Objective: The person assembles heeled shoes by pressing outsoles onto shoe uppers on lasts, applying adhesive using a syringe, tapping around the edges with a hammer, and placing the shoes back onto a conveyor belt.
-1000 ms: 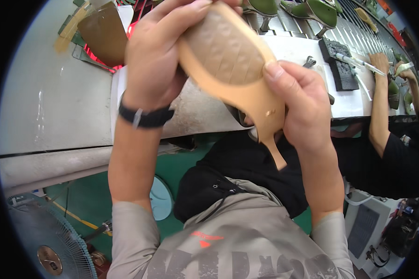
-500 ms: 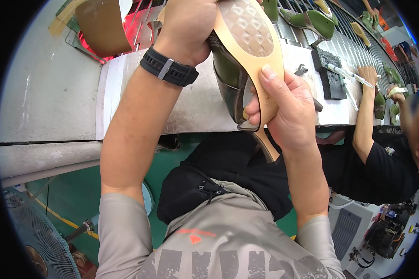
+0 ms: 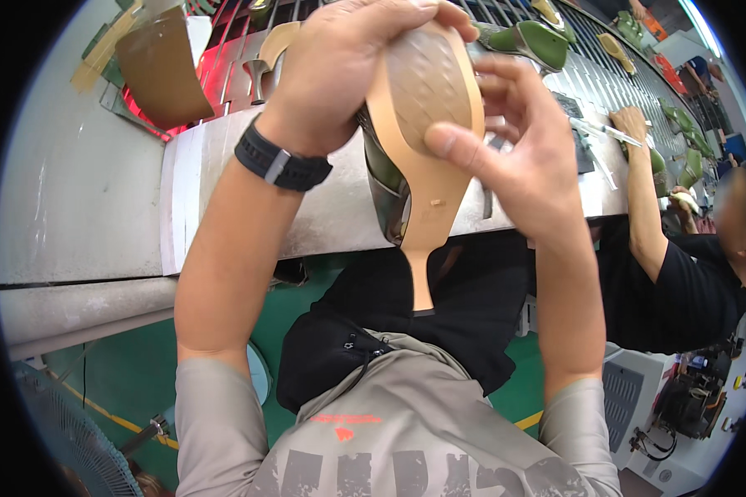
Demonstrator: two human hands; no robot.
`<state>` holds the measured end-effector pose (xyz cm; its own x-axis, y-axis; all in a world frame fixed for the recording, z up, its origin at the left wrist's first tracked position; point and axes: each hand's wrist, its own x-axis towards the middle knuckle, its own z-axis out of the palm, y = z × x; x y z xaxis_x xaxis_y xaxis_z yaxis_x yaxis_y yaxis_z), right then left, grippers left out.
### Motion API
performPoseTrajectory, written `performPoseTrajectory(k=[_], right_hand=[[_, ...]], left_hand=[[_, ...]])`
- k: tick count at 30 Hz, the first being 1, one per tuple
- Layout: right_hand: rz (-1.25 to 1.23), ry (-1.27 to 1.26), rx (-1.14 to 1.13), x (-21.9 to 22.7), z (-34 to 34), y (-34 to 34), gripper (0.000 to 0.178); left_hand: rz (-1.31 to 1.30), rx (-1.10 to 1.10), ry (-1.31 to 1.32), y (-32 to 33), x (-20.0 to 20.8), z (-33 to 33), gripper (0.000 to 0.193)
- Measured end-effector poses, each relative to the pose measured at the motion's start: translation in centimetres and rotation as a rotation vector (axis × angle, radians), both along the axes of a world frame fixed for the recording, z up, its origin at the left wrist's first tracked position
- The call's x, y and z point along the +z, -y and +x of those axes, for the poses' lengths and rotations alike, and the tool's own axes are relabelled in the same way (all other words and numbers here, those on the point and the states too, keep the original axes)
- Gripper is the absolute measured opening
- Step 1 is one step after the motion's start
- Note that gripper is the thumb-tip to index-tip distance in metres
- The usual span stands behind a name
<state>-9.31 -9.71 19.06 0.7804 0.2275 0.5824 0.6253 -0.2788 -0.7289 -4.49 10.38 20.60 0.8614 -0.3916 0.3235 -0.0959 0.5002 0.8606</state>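
Head camera, looking down: a worker at a pale grey workbench (image 3: 83, 207) holds up a dark green high-heeled shoe with a tan textured sole (image 3: 427, 124), sole facing the lens and slim heel pointing down toward the lap. Left hand (image 3: 340, 66), a black wristband (image 3: 283, 161) on its wrist, wraps closed around the toe end from above; right hand (image 3: 514, 149) braces the shoe's right edge, thumb pressed on the sole and the other fingers spread loosely. Sole and heel already appear fully attached, and no gap at the seam can be made out, so the shoe looks, by judgement, near finished and under inspection. More green shoes (image 3: 530, 41) wait on the slatted conveyor (image 3: 605, 83) beyond, where a neighbouring worker's arm (image 3: 642, 199) reaches in.
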Motion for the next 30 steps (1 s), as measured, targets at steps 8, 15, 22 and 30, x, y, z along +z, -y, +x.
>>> performPoseTrajectory(k=[8, 15, 22, 30], right_hand=[[0.511, -0.656, -0.026, -1.2, -1.4, 6.3, 0.054], [0.894, -0.888, -0.04, -9.1, -12.8, 2.7, 0.048], [0.046, -0.387, 0.008, -5.0, -9.2, 1.0, 0.078], [-0.382, 0.297, 0.02, 2.0, -10.7, 0.0, 0.036]], left_hand=[[0.027, 0.062, -0.394, -3.5, -10.5, -1.7, 0.069], [0.178, 0.62, -0.301, -1.6, -11.7, -4.8, 0.066], [0.378, 0.324, 0.284, -1.0, -9.2, -4.9, 0.07], [0.356, 0.383, 0.324, -2.6, -9.8, -5.5, 0.072]])
